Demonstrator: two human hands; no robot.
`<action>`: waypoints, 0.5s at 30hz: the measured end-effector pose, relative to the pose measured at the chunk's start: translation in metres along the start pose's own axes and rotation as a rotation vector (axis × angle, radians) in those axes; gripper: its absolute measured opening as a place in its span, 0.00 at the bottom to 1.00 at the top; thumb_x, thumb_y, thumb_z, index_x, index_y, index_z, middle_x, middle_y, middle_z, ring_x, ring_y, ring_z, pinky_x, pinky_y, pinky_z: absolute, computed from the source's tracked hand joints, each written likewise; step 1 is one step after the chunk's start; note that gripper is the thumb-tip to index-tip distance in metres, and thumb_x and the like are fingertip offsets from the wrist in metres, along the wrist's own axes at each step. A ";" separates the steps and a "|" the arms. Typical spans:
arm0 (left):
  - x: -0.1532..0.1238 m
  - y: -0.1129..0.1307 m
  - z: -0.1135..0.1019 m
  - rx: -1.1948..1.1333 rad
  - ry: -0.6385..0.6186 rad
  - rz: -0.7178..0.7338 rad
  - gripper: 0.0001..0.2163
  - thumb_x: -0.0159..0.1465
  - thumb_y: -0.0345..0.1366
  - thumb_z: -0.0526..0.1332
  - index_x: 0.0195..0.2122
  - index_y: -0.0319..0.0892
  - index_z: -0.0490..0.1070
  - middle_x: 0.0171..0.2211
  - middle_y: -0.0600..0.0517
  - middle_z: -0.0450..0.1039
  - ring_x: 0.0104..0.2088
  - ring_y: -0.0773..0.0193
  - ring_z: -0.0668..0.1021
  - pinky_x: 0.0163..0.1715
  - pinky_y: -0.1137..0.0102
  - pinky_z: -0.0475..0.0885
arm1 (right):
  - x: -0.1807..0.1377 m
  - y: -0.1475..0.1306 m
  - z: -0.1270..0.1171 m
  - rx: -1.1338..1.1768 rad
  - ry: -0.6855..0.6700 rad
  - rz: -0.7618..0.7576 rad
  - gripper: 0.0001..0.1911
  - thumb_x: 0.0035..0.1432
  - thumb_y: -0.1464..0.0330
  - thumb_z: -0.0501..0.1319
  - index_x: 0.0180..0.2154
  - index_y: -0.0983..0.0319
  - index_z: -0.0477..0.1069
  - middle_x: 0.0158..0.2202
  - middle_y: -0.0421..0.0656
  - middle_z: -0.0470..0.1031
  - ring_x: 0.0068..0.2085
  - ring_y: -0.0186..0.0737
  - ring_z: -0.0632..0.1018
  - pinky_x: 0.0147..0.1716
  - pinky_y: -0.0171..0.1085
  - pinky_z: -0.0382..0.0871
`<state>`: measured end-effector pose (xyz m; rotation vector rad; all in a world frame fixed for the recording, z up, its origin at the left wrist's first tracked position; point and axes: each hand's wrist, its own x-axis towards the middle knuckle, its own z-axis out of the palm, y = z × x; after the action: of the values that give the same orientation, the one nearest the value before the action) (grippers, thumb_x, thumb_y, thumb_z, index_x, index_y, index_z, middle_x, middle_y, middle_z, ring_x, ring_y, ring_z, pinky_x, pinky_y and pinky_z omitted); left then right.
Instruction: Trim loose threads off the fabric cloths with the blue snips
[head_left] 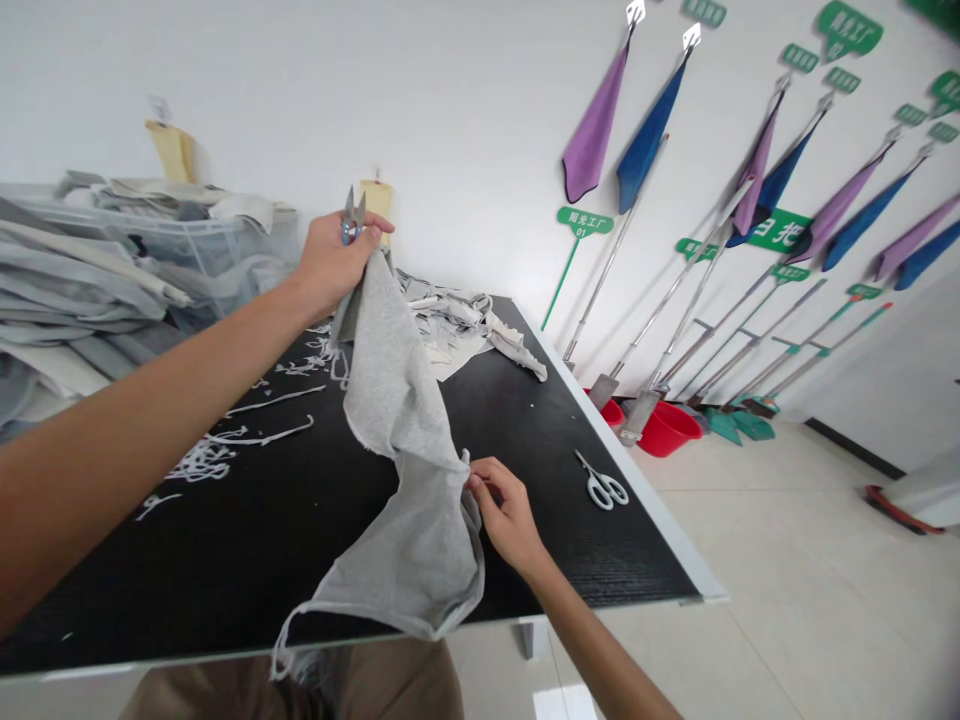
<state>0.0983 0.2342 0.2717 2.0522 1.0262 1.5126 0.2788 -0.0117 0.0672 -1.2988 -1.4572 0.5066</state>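
A piece of grey fabric [397,370] with loose threads hangs between my two hands above the black table [247,560]. My left hand [346,255] is closed on its upper end and also carries small thread snips [352,215], whose blades point up. My right hand [504,505] pinches the cloth's edge lower down, near the middle. The fabric's lower corner trails over the table's front edge. To the right, white-handled scissors [601,483] lie on the tabletop, apart from both hands.
Folded grey cloths [67,290] are piled at the left, by a clear plastic bin [232,245] of fabric. Thread scraps [202,460] litter the table's left. More grey cloth [457,320] lies at the back. Mops, purple towels [596,130] and a red basin [670,430] line the wall.
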 end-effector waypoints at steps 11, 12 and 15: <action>0.021 0.019 -0.019 -0.264 0.028 0.024 0.21 0.70 0.40 0.55 0.59 0.30 0.64 0.38 0.51 0.72 0.43 0.61 0.76 0.38 0.71 0.69 | -0.009 0.039 0.016 -0.384 -0.338 0.050 0.29 0.60 0.64 0.60 0.62 0.58 0.61 0.66 0.52 0.60 0.66 0.52 0.61 0.65 0.55 0.51; 0.023 0.022 -0.024 -0.253 0.055 0.058 0.22 0.70 0.42 0.55 0.58 0.30 0.65 0.38 0.50 0.72 0.44 0.59 0.76 0.39 0.70 0.69 | -0.010 0.040 0.016 -0.447 -0.386 0.046 0.32 0.59 0.64 0.61 0.63 0.58 0.59 0.67 0.52 0.57 0.67 0.53 0.58 0.65 0.57 0.48; 0.029 0.028 -0.038 -0.152 0.145 0.199 0.24 0.67 0.46 0.57 0.55 0.30 0.69 0.37 0.51 0.72 0.48 0.53 0.75 0.43 0.65 0.68 | -0.014 0.040 0.016 -0.552 -0.373 0.074 0.35 0.59 0.66 0.60 0.66 0.61 0.55 0.69 0.55 0.53 0.68 0.53 0.57 0.65 0.57 0.49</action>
<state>0.0761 0.2339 0.3225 2.0103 0.7471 1.8034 0.2795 -0.0064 0.0221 -1.7614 -1.9545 0.4229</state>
